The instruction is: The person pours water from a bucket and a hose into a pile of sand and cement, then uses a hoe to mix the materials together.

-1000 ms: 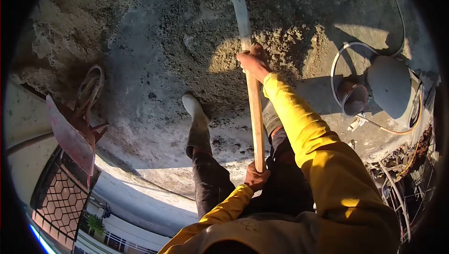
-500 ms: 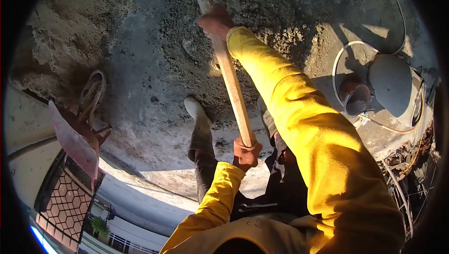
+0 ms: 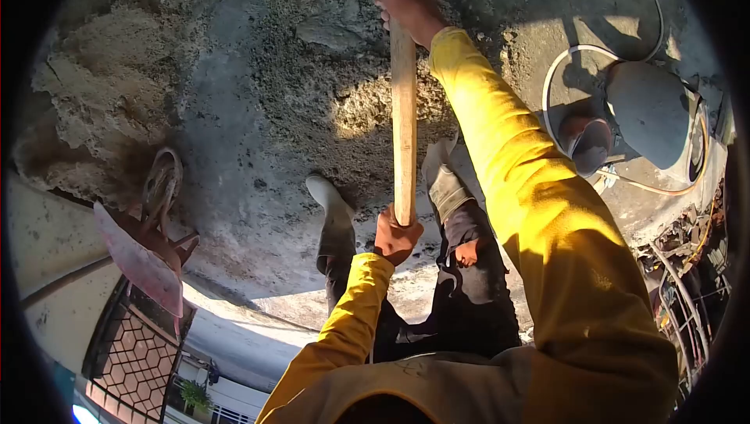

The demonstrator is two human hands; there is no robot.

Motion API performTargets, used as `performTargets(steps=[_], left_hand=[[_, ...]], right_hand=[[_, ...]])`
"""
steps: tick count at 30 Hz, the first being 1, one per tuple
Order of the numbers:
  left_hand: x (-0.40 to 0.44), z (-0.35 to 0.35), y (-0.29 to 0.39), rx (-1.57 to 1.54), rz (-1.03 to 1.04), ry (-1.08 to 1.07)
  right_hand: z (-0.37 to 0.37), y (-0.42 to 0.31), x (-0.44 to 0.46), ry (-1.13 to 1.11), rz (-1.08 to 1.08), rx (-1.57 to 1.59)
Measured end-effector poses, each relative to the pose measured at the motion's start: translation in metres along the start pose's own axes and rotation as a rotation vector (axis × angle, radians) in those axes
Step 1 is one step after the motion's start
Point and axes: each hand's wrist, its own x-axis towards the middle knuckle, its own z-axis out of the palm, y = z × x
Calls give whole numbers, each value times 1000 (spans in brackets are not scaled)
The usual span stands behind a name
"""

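A long wooden tool handle (image 3: pixel 404 104) stands nearly upright in the view, running out past the top edge, so the tool's head is hidden. Closed around its lower end is my left hand (image 3: pixel 397 238), in front of my legs. Farther up, my right hand (image 3: pixel 412 8) grips the same handle with the arm stretched forward. Beneath and around the handle lies a patch of wet, gravelly mix (image 3: pixel 367 104) on the ground. My light-toed boots (image 3: pixel 332 197) are planted just short of it, one on each side of the handle.
A wheelbarrow (image 3: pixel 144 264) stands tipped at the left by a wall. On the right are a small bucket (image 3: pixel 587 145), a large grey container (image 3: pixel 652 115) and a looped hose (image 3: pixel 548 84). Scrap debris (image 3: pixel 691 283) lies lower right; a sandy heap (image 3: pixel 101 88) rises upper left.
The handle has swung from slanting to nearly upright. My right hand has moved up and to the right with it; my left hand shifted slightly left and up. My right boot now shows more.
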Motion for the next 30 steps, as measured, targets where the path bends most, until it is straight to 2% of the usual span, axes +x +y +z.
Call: performTargets(steps=[2,3,4,5,6,8,9,11,13,14,15,16,17,19,21,22,23,24,25,27,29,30], left_hand=[[-39,4,3,-74,-183,12],[-69,5,36,-187,-461,-14],[-102,7,45,-219,-534,-29],[-137,7,35,-66,-461,-101],[-161,5,50,-83,-561,-121],[-206,6,57,69,-525,-121],[-212,4,60,68,-528,-123],[-221,0,61,11,-586,-218],[-190,5,41,221,-422,-197],[-153,8,65,285,-298,-122],[-113,2,58,334,-251,-274],[-71,-1,58,305,-146,-321],[-31,-8,75,308,-143,-365],[19,-31,76,434,109,-258],[4,-83,103,555,54,-243],[-16,-112,101,584,-19,-260],[-52,-142,95,613,-98,-283],[-86,-172,71,649,-122,-243],[-103,-201,38,687,-123,-211],[-132,-249,7,607,-338,-261],[-146,-293,-29,734,-372,-229],[-152,-313,-47,797,-325,-205]], right_hand=[[6,44,3,5,117,-94],[15,82,-15,-7,191,-138],[36,141,-27,168,324,-329],[21,106,-90,149,352,-275],[17,106,-117,127,361,-169],[8,109,-171,89,389,41],[-9,73,-188,88,495,262],[-39,51,-199,117,475,404],[-76,45,-181,149,395,407],[-97,37,-162,168,351,383],[-118,67,-127,206,420,413],[-138,49,-102,242,456,423],[-157,55,-67,293,396,454],[-171,65,-23,429,242,413],[-129,90,-27,490,330,484],[-99,139,-36,297,368,673],[-45,148,-66,420,430,583],[-6,144,-100,390,495,613],[32,131,-131,460,523,700],[84,133,-177,395,514,817],[125,134,-207,399,518,888],[132,113,-226,384,452,926]])
